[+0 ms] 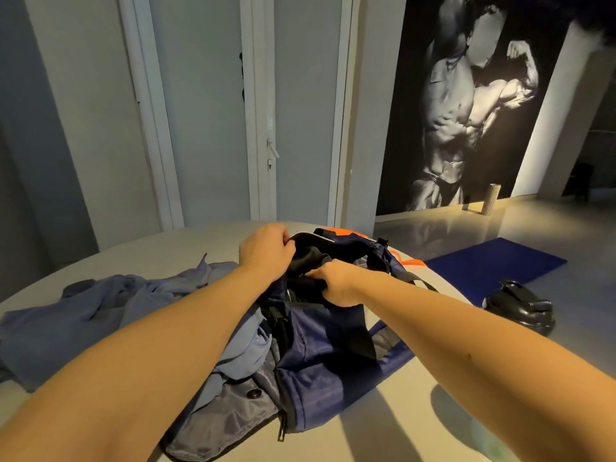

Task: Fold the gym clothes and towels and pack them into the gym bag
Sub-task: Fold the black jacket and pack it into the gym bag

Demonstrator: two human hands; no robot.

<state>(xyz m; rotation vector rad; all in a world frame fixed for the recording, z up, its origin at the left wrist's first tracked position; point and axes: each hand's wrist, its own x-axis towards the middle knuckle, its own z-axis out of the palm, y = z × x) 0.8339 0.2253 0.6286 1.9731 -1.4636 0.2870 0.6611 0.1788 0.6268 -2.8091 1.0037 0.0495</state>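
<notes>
A navy gym bag (pixel 320 355) with black straps and orange trim lies on a pale round table (pixel 133 251), its top open. Black fabric (pixel 310 258) sits in the opening. My left hand (pixel 266 251) is closed on the far left rim of the opening, over the black fabric. My right hand (pixel 336 283) grips the black fabric at the near side of the opening. A crumpled blue-grey garment (pixel 83 315) is spread over the table left of the bag. Part of a grey lining with a snap button (pixel 233 415) shows beside the bag's near end.
The table edge curves away on the right, above a glossy floor. A blue exercise mat (pixel 493 265) and a black kettlebell (pixel 520 311) lie on the floor to the right. A foam roller (pixel 490 198) stands by the poster wall. White doors are behind the table.
</notes>
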